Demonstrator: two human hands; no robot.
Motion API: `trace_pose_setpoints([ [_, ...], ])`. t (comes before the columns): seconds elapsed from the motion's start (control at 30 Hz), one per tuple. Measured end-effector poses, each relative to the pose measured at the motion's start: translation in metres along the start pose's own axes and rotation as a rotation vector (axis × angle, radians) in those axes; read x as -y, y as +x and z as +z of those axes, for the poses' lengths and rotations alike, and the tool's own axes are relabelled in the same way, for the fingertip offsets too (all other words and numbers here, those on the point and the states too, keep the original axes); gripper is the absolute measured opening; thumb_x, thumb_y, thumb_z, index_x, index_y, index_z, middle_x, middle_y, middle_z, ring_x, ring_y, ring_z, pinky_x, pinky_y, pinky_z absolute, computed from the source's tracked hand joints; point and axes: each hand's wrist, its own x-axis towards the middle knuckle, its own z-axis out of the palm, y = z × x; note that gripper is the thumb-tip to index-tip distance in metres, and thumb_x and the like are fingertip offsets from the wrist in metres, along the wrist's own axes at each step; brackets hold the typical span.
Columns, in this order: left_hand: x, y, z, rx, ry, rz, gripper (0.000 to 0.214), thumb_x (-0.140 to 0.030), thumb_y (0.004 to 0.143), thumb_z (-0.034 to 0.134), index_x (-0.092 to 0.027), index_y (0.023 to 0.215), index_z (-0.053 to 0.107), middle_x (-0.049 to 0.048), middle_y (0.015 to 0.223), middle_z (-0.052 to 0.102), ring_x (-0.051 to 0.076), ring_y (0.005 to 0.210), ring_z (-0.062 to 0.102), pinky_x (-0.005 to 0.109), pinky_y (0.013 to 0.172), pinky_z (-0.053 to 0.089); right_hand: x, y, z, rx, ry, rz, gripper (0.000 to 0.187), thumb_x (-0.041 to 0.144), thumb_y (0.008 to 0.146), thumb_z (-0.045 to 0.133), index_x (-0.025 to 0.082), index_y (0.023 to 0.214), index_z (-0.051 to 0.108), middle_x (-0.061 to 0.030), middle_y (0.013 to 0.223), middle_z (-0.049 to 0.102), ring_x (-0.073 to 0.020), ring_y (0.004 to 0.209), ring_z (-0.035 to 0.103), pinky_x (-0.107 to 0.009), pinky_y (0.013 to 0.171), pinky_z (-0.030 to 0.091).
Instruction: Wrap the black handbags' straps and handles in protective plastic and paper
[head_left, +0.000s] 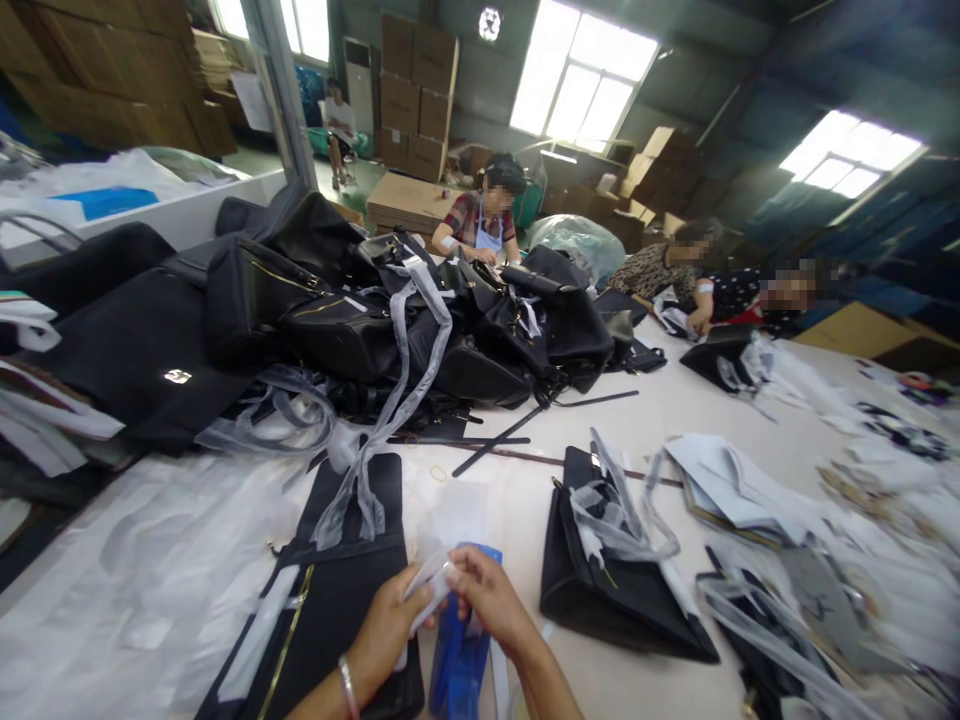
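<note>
My left hand [390,622] is closed on a small translucent plastic piece [430,592], low in the middle of the view. The fingers of my right hand [480,588] pinch the same piece from the other side. Beneath my left arm lies a flat black bag [352,580] with a gold zipper and a strap in clear wrap. Under my right hand is a blue plastic packet [459,665]. A clear sheet [459,510] lies just beyond my fingers. To the right sits another black bag [600,590] with plastic-wrapped straps.
A heap of black bags [360,330] covers the far side of the table. Clear plastic bags [150,560] spread at the left. White paper sheets [731,490] lie at the right. Several people sit beyond, one in a plaid shirt [461,215]. Cardboard boxes [416,95] are stacked behind.
</note>
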Motion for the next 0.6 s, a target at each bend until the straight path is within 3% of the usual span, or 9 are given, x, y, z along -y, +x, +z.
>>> trace_pose_setpoints([
  [0.2, -0.011, -0.006, 0.004, 0.058, 0.17, 0.137, 0.035, -0.043, 0.088, 0.052, -0.02, 0.109, 0.068, 0.0066, 0.091, 0.071, 0.021, 0.077, 0.062, 0.026, 0.07, 0.047, -0.006, 0.005, 0.0, -0.09, -0.031, -0.001, 0.025, 0.042, 0.08, 0.06, 0.018, 0.083, 0.06, 0.0072, 0.053, 0.051, -0.0083, 0.041, 0.042, -0.02, 0.042, 0.034],
  [0.37, 0.004, -0.009, 0.007, -0.083, 0.389, 0.219, 0.036, -0.032, 0.088, 0.05, -0.025, 0.122, 0.06, 0.0077, 0.122, 0.064, 0.026, 0.113, 0.057, 0.03, 0.098, 0.041, -0.015, 0.009, 0.009, -0.215, 0.027, 0.015, 0.019, 0.036, 0.075, 0.06, 0.017, 0.075, 0.056, 0.0094, 0.044, 0.047, -0.0069, 0.034, 0.038, -0.018, 0.036, 0.028],
  [0.47, 0.017, -0.009, 0.005, -0.119, 0.62, 0.322, 0.039, -0.023, 0.089, 0.043, -0.022, 0.126, 0.052, 0.0094, 0.118, 0.066, 0.025, 0.104, 0.063, 0.034, 0.09, 0.047, -0.021, 0.012, 0.014, -0.293, 0.203, 0.09, 0.018, 0.03, 0.068, 0.061, 0.017, 0.079, 0.054, 0.0105, 0.041, 0.046, -0.0066, 0.03, 0.036, -0.017, 0.033, 0.027],
  [0.6, 0.018, -0.007, 0.002, -0.084, 0.881, 0.504, 0.037, -0.013, 0.087, 0.036, -0.019, 0.12, 0.051, 0.0095, 0.104, 0.069, 0.022, 0.089, 0.067, 0.032, 0.076, 0.053, -0.027, 0.014, 0.017, -0.351, 0.368, 0.137, 0.03, 0.033, 0.062, 0.065, 0.019, 0.084, 0.049, 0.0114, 0.043, 0.048, -0.0069, 0.031, 0.038, -0.017, 0.031, 0.03],
])
